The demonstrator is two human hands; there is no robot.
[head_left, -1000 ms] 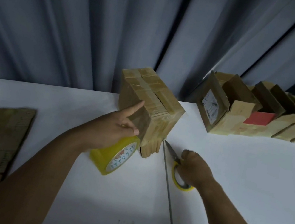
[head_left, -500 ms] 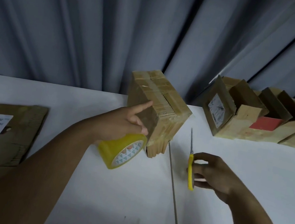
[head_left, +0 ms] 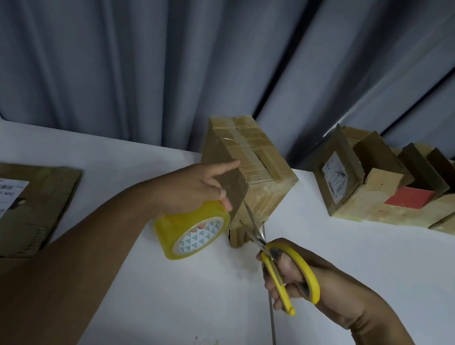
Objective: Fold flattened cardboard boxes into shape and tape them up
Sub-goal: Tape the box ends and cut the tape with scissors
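A folded cardboard box [head_left: 262, 175] stands on the white table [head_left: 384, 276], with tape strips across its top. My left hand [head_left: 199, 188] grips a yellow roll of clear tape [head_left: 190, 236] against the box's near side, index finger stretched onto the cardboard. A strip of tape runs from the roll onto the box. My right hand [head_left: 301, 279] holds yellow-handled scissors [head_left: 280, 260] with fingers through the loops. Their blades are parted and point up-left at the tape between roll and box.
A flattened cardboard box [head_left: 2, 199] with a white shipping label lies at the left table edge. A row of several open folded boxes [head_left: 398, 196] lines the back right. Grey curtains hang behind. A seam [head_left: 274, 332] splits the tabletop.
My right hand picked the scissors up off the table, turned them and brought them left to the tape by the box. The left hand kept the roll against the box.
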